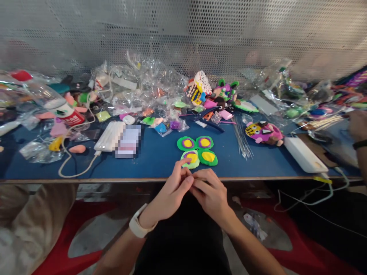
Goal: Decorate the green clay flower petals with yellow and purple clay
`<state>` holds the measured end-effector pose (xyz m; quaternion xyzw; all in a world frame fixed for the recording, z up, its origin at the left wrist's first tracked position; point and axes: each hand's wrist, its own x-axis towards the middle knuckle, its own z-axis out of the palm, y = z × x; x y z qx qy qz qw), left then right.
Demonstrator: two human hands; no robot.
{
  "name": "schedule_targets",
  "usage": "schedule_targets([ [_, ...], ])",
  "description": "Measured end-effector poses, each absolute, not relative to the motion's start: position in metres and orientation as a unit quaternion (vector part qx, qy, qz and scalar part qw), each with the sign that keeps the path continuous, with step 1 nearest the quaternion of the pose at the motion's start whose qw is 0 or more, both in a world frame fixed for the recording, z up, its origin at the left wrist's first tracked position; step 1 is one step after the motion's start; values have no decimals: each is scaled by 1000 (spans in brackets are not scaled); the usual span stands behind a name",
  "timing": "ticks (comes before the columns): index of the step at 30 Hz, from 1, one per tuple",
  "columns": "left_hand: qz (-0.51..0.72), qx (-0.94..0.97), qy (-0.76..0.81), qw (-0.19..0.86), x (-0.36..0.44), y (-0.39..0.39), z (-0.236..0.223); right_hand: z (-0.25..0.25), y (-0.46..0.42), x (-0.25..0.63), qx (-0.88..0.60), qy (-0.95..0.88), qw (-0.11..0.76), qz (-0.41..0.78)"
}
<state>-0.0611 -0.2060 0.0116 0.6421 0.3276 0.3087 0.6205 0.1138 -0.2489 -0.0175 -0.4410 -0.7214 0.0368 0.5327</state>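
On the blue table in front of me lies a flower-like piece of modelling clay point(208, 157) with several green lobes and yellow centres, some ringed in purple. Its front left lobe point(195, 163) is a lighter green, and a finger of my left hand point(172, 193) reaches over it, apparently touching. My left hand wears a white wristband point(140, 223). At the table's front edge, my right hand point(212, 194) meets it, fingers curled and fingertips together. Whatever sits between the fingertips is hidden.
A phone point(129, 141) and white power bank point(110, 136) lie left; another power bank point(305, 154) lies right. Pliers point(210, 121), wires point(242, 139) and a pink-and-yellow clay figure point(263, 132) lie beyond. Plastic bags point(155, 84) line the back. Another person's hand point(358, 124) is far right.
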Motion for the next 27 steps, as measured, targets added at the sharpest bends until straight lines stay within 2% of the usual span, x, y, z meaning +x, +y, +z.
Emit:
schedule_targets([
  [2,291,662,308,618,-62,-188,22,-8,-235,121,-439,-722,535,9],
  [5,328,691,312,564,-60,-161,39,8,-211,128,-428,-730,532,-37],
  [8,358,729,311,493,-63,-141,51,22,-194,136,-431,-725,535,-48],
  [11,378,759,355,395,-78,-132,50,29,-191,156,-512,-639,574,-39],
  [14,346,785,403,318,-97,-133,35,25,-195,186,-569,-583,580,12],
  [19,198,860,388,267,-106,-141,12,4,-203,223,-614,-602,495,128],
  [23,159,868,417,216,-94,-142,14,-3,-205,236,-624,-631,438,142],
  [27,138,881,411,188,-84,-138,20,-4,-206,244,-620,-617,438,206],
])
